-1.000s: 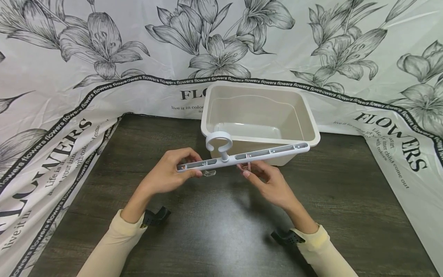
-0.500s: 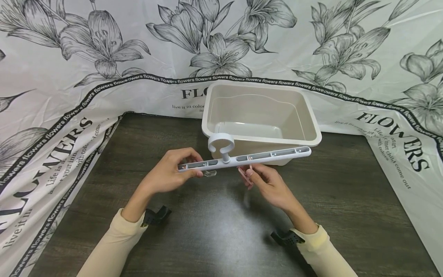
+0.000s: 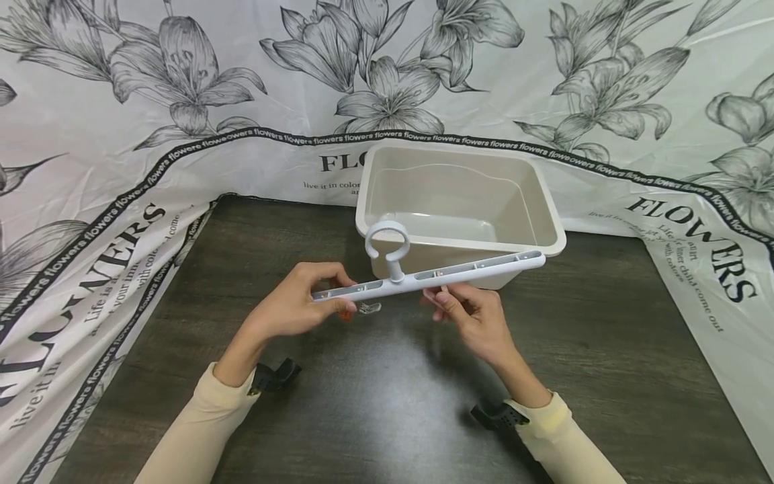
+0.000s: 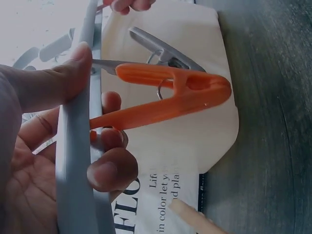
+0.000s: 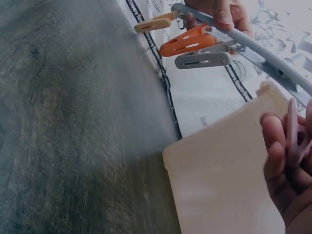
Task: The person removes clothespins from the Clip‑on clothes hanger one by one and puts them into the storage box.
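Left grip [image 3: 293, 302] around white hanger [image 3: 402, 286], right grip [image 3: 480, 323] around pink clip [image 5: 292, 134], "FLOWERS" [image 3: 701, 234] on the cloth [image 3: 387, 101].

Looks smooth on the long pale-grey plastic hanger [image 3: 417, 284], shiny on the flat dark wood-grained tabletop [image 3: 393, 417].

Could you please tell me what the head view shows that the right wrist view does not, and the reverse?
Only the head view shows the inside of the bin and the sleeves. Only the right wrist view shows the tan clip. Both show the hanger, the orange clip, the pink clip, the left hand and the right hand.
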`<state>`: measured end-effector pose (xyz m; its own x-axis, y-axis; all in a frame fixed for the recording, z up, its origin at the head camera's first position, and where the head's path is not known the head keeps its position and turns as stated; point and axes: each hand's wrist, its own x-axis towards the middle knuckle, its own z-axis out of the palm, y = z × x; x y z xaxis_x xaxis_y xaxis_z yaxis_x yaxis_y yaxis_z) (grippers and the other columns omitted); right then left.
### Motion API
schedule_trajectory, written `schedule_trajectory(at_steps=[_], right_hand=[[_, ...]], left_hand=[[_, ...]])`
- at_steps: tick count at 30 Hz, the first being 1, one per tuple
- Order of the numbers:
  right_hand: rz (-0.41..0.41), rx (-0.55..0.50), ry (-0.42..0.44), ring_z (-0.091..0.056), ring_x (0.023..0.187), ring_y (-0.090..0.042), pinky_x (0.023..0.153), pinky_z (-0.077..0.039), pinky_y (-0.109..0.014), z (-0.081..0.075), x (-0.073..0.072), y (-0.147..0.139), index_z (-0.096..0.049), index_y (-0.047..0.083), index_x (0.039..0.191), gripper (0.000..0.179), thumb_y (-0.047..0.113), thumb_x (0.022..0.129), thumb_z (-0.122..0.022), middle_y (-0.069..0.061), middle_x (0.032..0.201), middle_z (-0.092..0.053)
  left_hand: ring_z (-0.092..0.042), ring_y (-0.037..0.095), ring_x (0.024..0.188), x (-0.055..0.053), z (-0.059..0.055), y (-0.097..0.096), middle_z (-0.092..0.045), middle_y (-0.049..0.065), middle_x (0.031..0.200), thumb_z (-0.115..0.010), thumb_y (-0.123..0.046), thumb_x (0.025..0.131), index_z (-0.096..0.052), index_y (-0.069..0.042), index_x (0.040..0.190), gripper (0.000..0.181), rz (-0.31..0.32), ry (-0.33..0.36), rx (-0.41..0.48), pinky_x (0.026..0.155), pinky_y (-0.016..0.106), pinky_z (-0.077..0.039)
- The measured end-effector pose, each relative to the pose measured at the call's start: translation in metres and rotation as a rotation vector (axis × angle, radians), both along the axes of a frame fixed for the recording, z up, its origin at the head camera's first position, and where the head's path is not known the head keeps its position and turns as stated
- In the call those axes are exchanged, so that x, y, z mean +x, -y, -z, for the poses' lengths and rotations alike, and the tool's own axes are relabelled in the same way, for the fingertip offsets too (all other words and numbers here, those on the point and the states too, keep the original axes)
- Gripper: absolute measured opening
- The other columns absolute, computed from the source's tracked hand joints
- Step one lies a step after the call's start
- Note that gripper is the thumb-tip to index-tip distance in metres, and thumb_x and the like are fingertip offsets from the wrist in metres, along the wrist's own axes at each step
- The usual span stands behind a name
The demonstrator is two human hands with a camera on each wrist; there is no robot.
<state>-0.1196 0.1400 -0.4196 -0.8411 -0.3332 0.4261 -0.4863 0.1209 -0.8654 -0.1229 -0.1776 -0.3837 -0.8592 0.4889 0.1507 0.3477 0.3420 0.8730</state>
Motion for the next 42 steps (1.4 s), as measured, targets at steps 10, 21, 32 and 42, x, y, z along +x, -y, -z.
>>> schedule_trajectory(at_steps=[10, 21, 32, 42], right_hand=[[0.086, -0.07, -0.069, -0.073, 0.068, -0.014, 0.066, -0.06, -0.026, 0.0039, 0.0019, 0.0022, -0.074, -0.009, 0.11, 0.02, -0.012, 0.092, -0.066, -0.021, 0.094, -0.078], [0.1, -0.076, -0.136, -0.072, 0.067, -0.011, 0.068, -0.057, -0.019, 0.0042, -0.001, 0.0011, -0.076, -0.008, 0.105, 0.018, -0.013, 0.088, -0.07, -0.018, 0.085, -0.078], [0.224, 0.014, -0.27, -0.072, 0.07, -0.006, 0.064, -0.049, -0.015, 0.0067, -0.0028, 0.0026, -0.081, 0.004, 0.102, 0.023, -0.01, 0.085, -0.076, -0.008, 0.074, -0.077], [0.286, 0.013, -0.341, -0.07, 0.066, -0.008, 0.067, -0.048, -0.013, 0.0071, -0.0027, 0.004, -0.081, 0.003, 0.091, 0.016, -0.009, 0.08, -0.079, -0.004, 0.07, -0.075]], left_hand=[[-0.075, 0.021, 0.076, -0.0008, 0.0022, 0.0022, -0.075, 0.002, 0.086, -0.083, -0.007, 0.085, -0.071, -0.013, 0.098, 0.018, 0.032, 0.035, 0.037, 0.074, 0.031, -0.054], [-0.075, 0.022, 0.08, 0.0003, 0.0029, 0.0036, -0.076, 0.003, 0.09, -0.081, -0.01, 0.087, -0.072, -0.009, 0.101, 0.017, 0.043, 0.093, 0.03, 0.078, 0.03, -0.053], [-0.075, 0.023, 0.082, 0.0007, 0.0022, 0.0041, -0.076, 0.003, 0.091, -0.081, -0.007, 0.088, -0.071, -0.011, 0.101, 0.017, 0.036, 0.097, 0.037, 0.073, 0.033, -0.054], [-0.075, 0.02, 0.083, 0.0009, 0.0034, 0.0039, -0.076, -0.001, 0.091, -0.081, -0.009, 0.088, -0.071, -0.014, 0.101, 0.017, 0.036, 0.08, 0.029, 0.071, 0.034, -0.052]])
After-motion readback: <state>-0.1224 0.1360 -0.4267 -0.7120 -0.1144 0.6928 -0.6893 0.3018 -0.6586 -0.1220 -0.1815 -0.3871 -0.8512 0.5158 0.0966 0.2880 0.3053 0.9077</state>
